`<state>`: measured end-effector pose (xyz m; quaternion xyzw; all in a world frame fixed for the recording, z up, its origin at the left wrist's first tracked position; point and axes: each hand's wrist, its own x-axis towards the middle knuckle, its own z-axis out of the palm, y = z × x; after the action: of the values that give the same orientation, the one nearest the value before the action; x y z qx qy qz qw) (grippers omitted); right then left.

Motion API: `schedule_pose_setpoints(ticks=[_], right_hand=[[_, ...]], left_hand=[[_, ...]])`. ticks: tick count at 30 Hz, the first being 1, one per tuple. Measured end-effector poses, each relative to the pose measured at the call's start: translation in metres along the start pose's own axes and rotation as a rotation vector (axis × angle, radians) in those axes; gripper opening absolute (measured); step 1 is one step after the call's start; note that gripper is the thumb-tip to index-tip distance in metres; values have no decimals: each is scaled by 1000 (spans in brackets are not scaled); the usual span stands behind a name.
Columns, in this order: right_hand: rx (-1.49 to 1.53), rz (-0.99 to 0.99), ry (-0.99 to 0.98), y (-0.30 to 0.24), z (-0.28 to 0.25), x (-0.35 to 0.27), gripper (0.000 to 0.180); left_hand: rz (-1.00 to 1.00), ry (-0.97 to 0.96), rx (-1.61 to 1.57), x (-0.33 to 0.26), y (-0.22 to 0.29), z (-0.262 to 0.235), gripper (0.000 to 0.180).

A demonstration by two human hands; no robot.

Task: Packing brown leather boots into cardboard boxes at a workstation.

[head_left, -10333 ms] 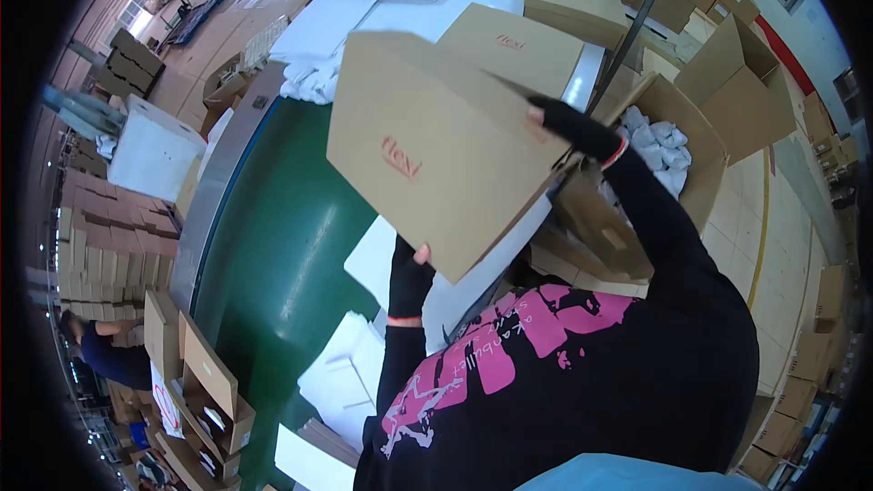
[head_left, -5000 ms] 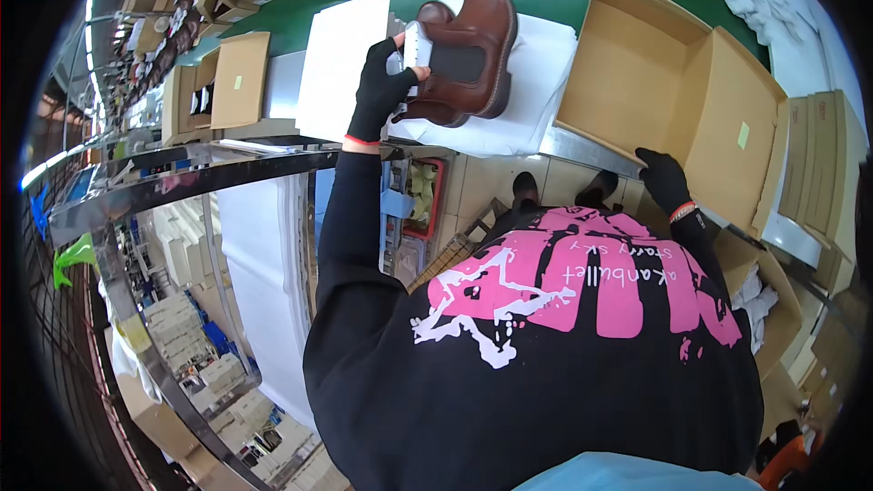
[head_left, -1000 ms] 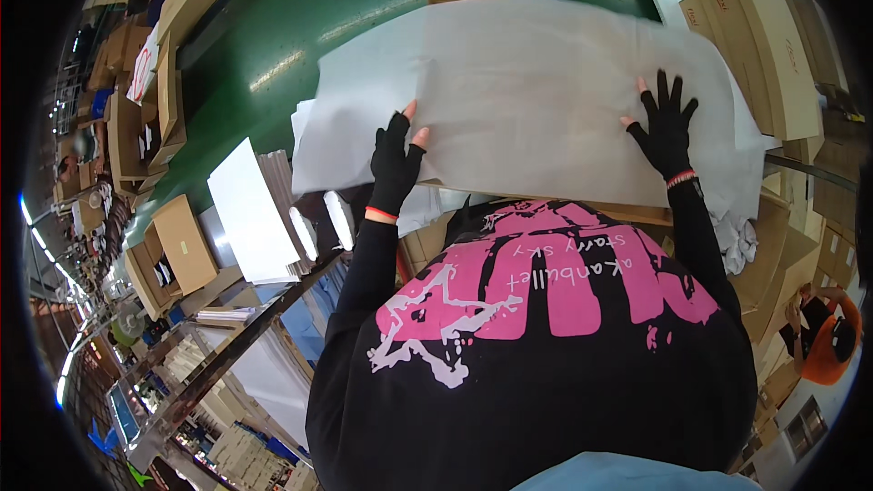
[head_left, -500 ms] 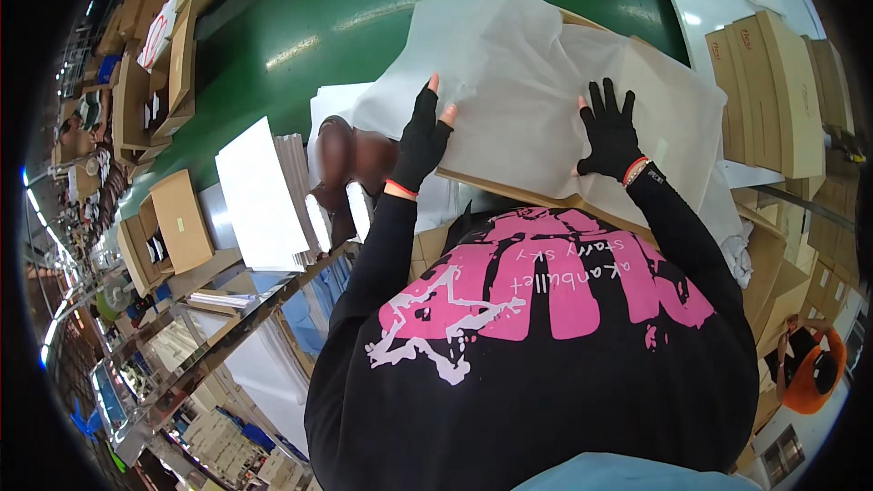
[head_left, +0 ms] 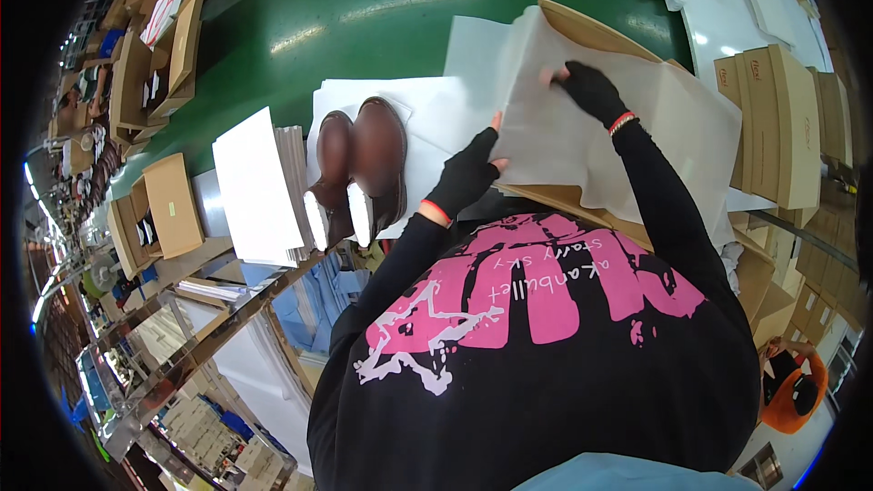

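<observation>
Left hand [head_left: 466, 177]: black fingerless knit glove with an orange cuff band, bare fingertips showing; laid flat with fingers spread on the near left edge of the tissue paper [head_left: 591, 127], pressing it down rather than gripping it.

Right hand [head_left: 589, 89]: same kind of glove, somewhat blurred; fingers curled onto the upper part of the sheet. Whether it pinches the paper or only presses on it cannot be told.

Tissue paper: large, thin, off-white sheet, softly creased, slightly translucent. It is draped over an open cardboard box [head_left: 591, 32] of plain brown board, whose far rim shows above the sheet and near rim below it.

Pair of boots [head_left: 359, 168]: dark brown, smooth leather with a dull sheen, rounded toes, pale soles visible at the near end. They lie side by side, touching, on a second white sheet just left of the left hand.

Stack of white sheets [head_left: 255, 186]: flat, rectangular, crisp edges, just left of the boots.

Conveyor belt [head_left: 364, 9]: glossy green, running behind the box and boots.

Closed boxes [head_left: 782, 123]: tan cardboard, stacked at the right, well apart from the hands.
</observation>
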<state>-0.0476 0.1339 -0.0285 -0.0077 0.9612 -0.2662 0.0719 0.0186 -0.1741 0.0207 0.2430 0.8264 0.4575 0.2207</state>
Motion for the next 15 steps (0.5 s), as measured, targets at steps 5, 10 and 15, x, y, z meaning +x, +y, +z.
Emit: schedule_pose_setpoints(ticks=[5,10,15], right_hand=[[18,46,-26,-48,-8,55,44],[152,-87,72,-35,-4,68,37],[49,-136,-28,-23,-15,3,99]], left_hand=[[77,47,16,-6,5,17,79],[-68,210,10,-13,10,20,66],[58,256,162,-23,-5,19,53]])
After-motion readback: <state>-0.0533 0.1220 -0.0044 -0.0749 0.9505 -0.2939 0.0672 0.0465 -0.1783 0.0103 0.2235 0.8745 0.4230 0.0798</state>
